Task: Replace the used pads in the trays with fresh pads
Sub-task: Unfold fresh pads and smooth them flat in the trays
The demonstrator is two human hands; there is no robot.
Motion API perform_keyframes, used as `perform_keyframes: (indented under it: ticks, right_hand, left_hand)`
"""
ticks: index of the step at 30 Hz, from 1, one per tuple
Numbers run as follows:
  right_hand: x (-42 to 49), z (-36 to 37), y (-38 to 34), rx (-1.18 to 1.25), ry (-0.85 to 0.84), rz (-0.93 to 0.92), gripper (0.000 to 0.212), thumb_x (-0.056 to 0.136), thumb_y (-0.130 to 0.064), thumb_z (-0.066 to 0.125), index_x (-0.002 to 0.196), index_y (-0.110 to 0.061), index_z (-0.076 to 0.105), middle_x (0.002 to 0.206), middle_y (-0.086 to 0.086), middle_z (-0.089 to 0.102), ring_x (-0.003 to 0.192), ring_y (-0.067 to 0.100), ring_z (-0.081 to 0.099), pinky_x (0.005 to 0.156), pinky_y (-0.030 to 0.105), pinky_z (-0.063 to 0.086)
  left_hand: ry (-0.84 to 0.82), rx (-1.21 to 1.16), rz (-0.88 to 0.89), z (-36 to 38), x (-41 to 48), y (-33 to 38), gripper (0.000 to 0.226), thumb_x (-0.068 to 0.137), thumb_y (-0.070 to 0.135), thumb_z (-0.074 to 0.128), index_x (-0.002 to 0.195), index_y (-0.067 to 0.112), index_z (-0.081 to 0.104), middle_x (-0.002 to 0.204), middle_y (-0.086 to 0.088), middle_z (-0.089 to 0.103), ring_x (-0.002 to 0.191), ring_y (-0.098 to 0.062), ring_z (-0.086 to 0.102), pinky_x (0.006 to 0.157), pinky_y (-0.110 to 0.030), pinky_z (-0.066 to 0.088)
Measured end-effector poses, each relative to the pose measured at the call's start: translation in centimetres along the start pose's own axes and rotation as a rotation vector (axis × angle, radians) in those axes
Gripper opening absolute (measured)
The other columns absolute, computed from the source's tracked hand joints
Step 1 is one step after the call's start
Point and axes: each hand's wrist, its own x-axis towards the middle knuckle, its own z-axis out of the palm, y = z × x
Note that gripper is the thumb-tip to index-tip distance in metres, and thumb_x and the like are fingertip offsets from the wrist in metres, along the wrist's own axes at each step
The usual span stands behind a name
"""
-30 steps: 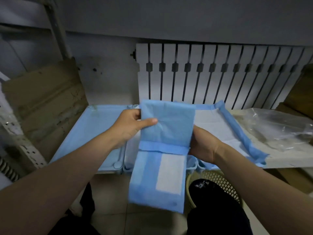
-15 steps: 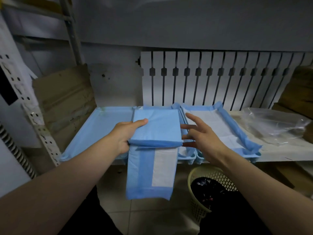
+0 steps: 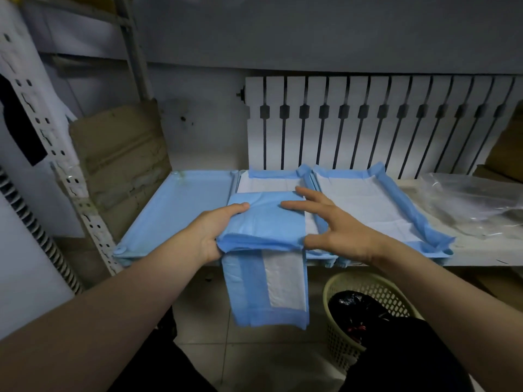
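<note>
So this was mid-swap, on the "lay the new one down" step. The left hand (image 3: 215,236) was gripping a fresh pad (image 3: 266,222), mostly folded, by its left edge, with the thumb on top and the fingers tucked underneath. One panel (image 3: 266,290) had flopped open and was hanging down past the front of the bench (image 3: 481,250). The right hand (image 3: 339,230) wasn't holding anything. Its fingers were spread wide and straight over the pad's right side, with the thumb right at the folded corner. I honestly couldn't tell if the fingertips were touching the pad or just hovering.

The folded bundle sat above the front of the middle tray (image 3: 322,257), which already had a laid pad (image 3: 268,181) in it. The right tray (image 3: 396,260) also had a spread pad (image 3: 365,205), blue edges turned up at the rim. The left tray (image 3: 181,210) was bare blue plastic with no pad, so my guess was that this one was meant for it.

If so, the next move needed the bundle shifted left over that bare tray. Then the right hand would have to catch a free edge so both hands could pull the folds apart and spread the pad flat, white side up, with the borders pressed into the corners. The dangling panel looked like the easy place to start.

Below the bench there was a mesh wastebasket (image 3: 368,281) lined with a black bag (image 3: 353,304), and some clear plastic wrap (image 3: 475,205) off to the right.
</note>
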Motion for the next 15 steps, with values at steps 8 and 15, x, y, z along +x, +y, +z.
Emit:
perform_keyframes:
  ticks: [8,15]
  right_hand:
    - [0.2,0.9,0.5,-0.049,-0.073,0.0,0.092,0.059,-0.055,0.082,0.138,-0.057,0.035,0.156,-0.027,0.008,0.144,0.001,0.006,0.118,0.035,0.017]
    - [0.4,2.1,1.4,-0.164,-0.07,-0.019,0.093,0.062,-0.058,0.08,0.142,-0.052,0.034,0.158,-0.02,0.01,0.146,0.006,0.004,0.119,0.041,0.013]
  left_hand:
    - [0.032,-0.002,-0.096,-0.7,1.1,-0.2,0.032,0.087,0.029,0.068,0.11,0.008,0.066,0.092,-0.017,0.07,0.072,-0.031,0.067,0.066,-0.045,0.059]
    - [0.03,0.031,-0.102,-0.1,1.8,-0.7,0.032,0.087,0.029,0.067,0.111,0.008,0.065,0.094,-0.018,0.071,0.072,-0.032,0.067,0.061,-0.045,0.06]
